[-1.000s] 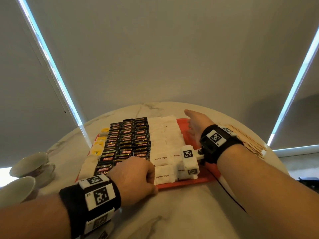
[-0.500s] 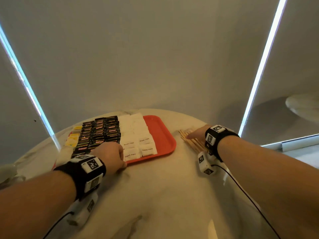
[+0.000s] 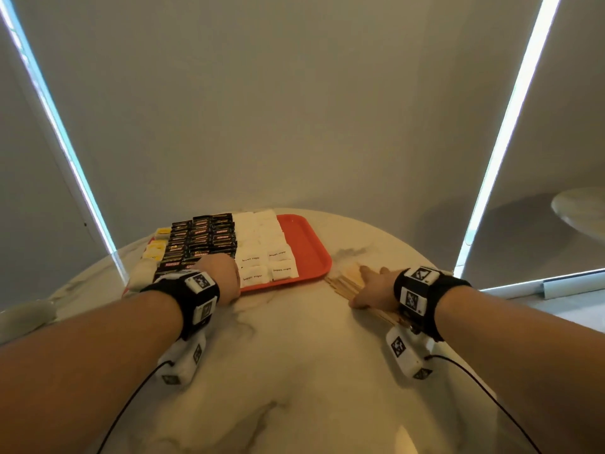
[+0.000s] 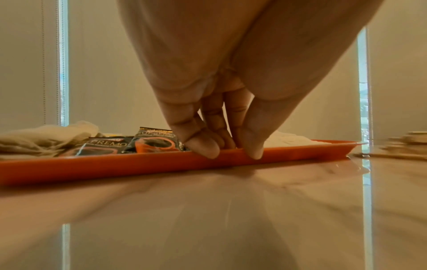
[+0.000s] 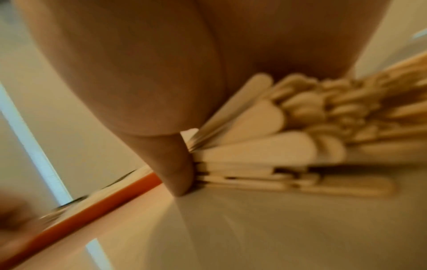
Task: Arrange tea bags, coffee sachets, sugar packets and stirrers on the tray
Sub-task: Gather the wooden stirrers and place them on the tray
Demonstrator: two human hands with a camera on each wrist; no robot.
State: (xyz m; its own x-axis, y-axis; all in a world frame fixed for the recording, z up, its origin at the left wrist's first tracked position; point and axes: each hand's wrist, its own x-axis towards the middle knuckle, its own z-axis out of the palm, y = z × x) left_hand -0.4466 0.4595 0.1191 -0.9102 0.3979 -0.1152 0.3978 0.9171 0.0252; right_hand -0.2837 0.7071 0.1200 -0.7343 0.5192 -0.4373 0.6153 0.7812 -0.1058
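Observation:
A red tray (image 3: pixel 304 244) lies on the marble table, its right strip bare. On it sit rows of black coffee sachets (image 3: pixel 203 237), white sugar packets (image 3: pixel 265 244) and yellow tea bags (image 3: pixel 157 247) at the left. My left hand (image 3: pixel 222 276) is at the near rim. In the left wrist view, its curled fingers and thumb (image 4: pixel 254 151) pinch the tray's rim (image 4: pixel 115 164) beside the sachets (image 4: pixel 157 142). My right hand (image 3: pixel 373 286) lies flat on the pile of wooden stirrers (image 3: pixel 343 285) on the table right of the tray. Its thumb (image 5: pixel 177 173) presses the pile's side (image 5: pixel 265 149).
A pale cup (image 3: pixel 23 319) shows blurred at the left table edge. A second round table (image 3: pixel 582 214) stands far right. Grey blinds with bright gaps close off the back. Bare marble (image 3: pixel 294 371) stretches toward me, crossed by two thin black cables.
My right hand has left the tray's far right side, moved to the stirrer pile beside it and settled on it. The left hand has stayed at the tray's near rim. My head turned right.

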